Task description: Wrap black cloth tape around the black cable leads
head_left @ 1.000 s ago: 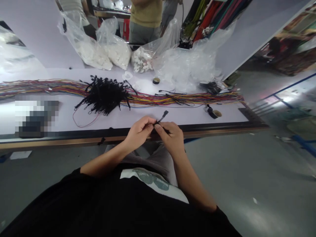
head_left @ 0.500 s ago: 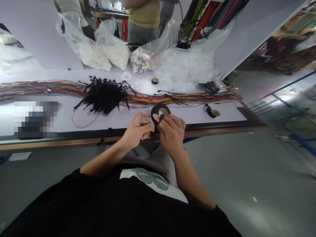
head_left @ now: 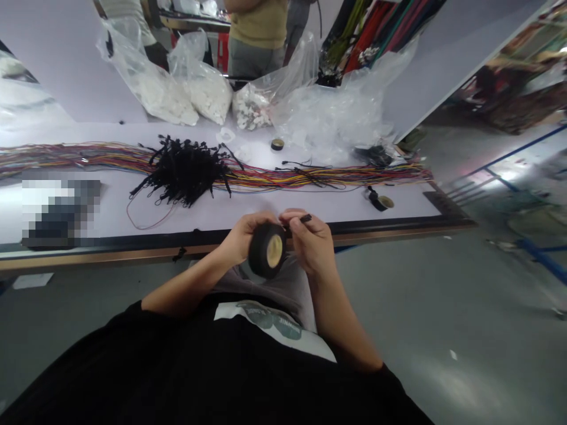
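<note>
A thick roll of black tape (head_left: 256, 252) with a pale core hangs just below the table edge, its hole facing right. My left hand (head_left: 239, 237) closes on it from the left and behind; the roll hides part of its fingers. My right hand (head_left: 315, 243) pinches a short black cable piece (head_left: 305, 218), whose end sticks out above the thumb. Both hands' fingertips nearly meet, with a dark strip between them. Beyond them, a heap of short black cables (head_left: 183, 171) lies on a long bundle of coloured wires (head_left: 261, 177).
Two smaller tape rolls lie on the table, one at the back (head_left: 277, 144) and one at right (head_left: 378, 200). Clear bags of white parts (head_left: 254, 109) line the rear. A blurred-out object (head_left: 62, 212) sits at left. A person in a yellow top (head_left: 259, 26) stands beyond.
The tape roll has come from beyond my hands to the near side, by my left hand. My left fingers have closed; my right hand has turned, still pinching the black cable piece.
</note>
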A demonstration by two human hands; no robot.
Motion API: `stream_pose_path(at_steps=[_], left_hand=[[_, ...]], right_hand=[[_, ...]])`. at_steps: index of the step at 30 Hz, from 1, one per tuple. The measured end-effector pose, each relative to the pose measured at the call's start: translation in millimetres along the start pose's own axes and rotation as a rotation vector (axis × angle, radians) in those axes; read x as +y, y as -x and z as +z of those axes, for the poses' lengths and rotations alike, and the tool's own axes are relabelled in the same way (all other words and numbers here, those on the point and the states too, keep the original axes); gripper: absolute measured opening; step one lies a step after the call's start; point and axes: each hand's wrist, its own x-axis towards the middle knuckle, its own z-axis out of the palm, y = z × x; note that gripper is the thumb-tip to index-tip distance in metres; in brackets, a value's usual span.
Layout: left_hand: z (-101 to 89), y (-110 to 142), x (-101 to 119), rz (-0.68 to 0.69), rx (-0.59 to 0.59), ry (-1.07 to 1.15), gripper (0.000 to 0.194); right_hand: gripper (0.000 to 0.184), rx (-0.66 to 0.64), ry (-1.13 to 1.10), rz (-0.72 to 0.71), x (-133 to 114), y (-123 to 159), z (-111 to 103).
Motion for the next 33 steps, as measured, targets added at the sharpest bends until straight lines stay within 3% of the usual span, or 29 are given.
stream_pose_path(at_steps=[3, 6, 9, 14, 17, 21, 24, 26, 28, 31, 33], left_hand=[[-2.3, 3.8, 4.6, 0.088, -0.1, -0.218, 0.009], [-0.8, 3.0, 2.7, 0.144, 0.008, -0.375, 0.009], [2.8, 0.5, -1.4, 0.115, 0.138, -0.493, 0.005], [6.6, 0.6, -4.9, 0.166, 0.22, -0.581, 0.01], [9.7, 3.8, -7.7, 0.193, 0.22, -0.487, 0.006], [11.0, 5.8, -5.8, 0.009, 0.3, -0.072, 0.03], [3.4, 0.7, 0.7, -0.16, 0.084, 0.221, 0.04], [-4.4, -5.1, 3.5, -0.237, -0.123, 0.336, 0.046], [-10.9, -11.1, 3.0, -0.293, -0.25, 0.399, 0.054], [-13.3, -15.6, -1.9, -0.329, -0.321, 0.391, 0.06], [-11.0, -13.3, -3.7, -0.205, -0.253, 0.288, 0.057]], right_hand=[[0.021, 0.053, 0.19, -0.032, -5.6, 1.2, 0.1], [0.018, 0.088, 0.296, -0.021, -12.3, 5.0, 2.7], [0.02, 0.083, 0.305, 0.054, -16.1, 7.5, 7.3], [0.017, 0.032, 0.324, 0.12, -14.9, 6.0, 12.1], [0.016, 0.113, 0.356, 0.076, -10.8, 5.1, 12.3], [0.02, 0.244, 0.343, 0.038, -5.4, 5.6, 11.8], [0.019, 0.19, 0.323, -0.006, -5.9, 6.1, 10.5], [0.015, 0.122, 0.297, -0.051, -8.4, 5.9, 8.7], [0.013, 0.055, 0.238, -0.072, -11.5, 5.4, 6.5], [0.011, 0.001, 0.143, -0.034, -14.9, 4.5, 3.6], [0.012, 0.02, 0.093, 0.022, -15.3, 3.6, 2.6]])
